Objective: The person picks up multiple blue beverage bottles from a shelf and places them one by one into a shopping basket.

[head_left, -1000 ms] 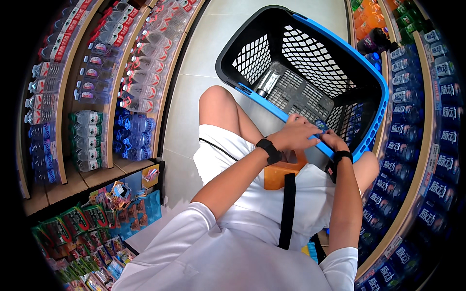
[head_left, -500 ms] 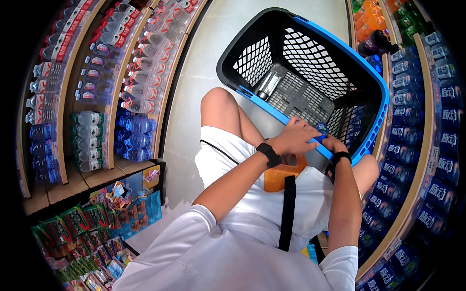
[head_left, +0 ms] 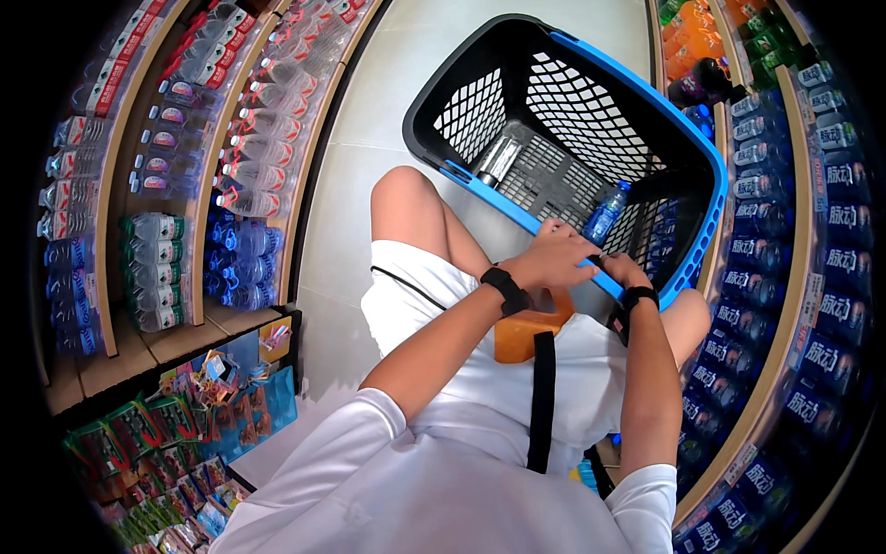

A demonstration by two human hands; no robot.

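A black shopping basket [head_left: 581, 69] with a blue rim stands tilted in front of my knees, its mouth toward me. My left hand [head_left: 552, 258] lies across the near rim, fingers reaching loosely to the right. Just right of it, my right hand [head_left: 628, 270] is curled over the same rim, its fingertips partly hidden. Inside the basket, close beyond my hands, a blue drink bottle [head_left: 604, 217] leans with its cap pointing away from me; its lower end is partly covered by the rim. A silver-and-clear cylinder [head_left: 501, 157] lies farther left inside.
Shelves of water bottles [head_left: 258, 175] rise on the left. Blue-labelled drink bottles [head_left: 757, 249] fill the right shelves, with orange soda bottles [head_left: 692, 37] farther off. Packaged snacks [head_left: 157, 462] hang at lower left. An orange item [head_left: 526, 337] and a black strap [head_left: 542, 397] are at my lap.
The blue bottle now shows almost whole inside the basket, apart from my right hand; before, only part of it showed beside those fingers. My left hand stays at the rim.
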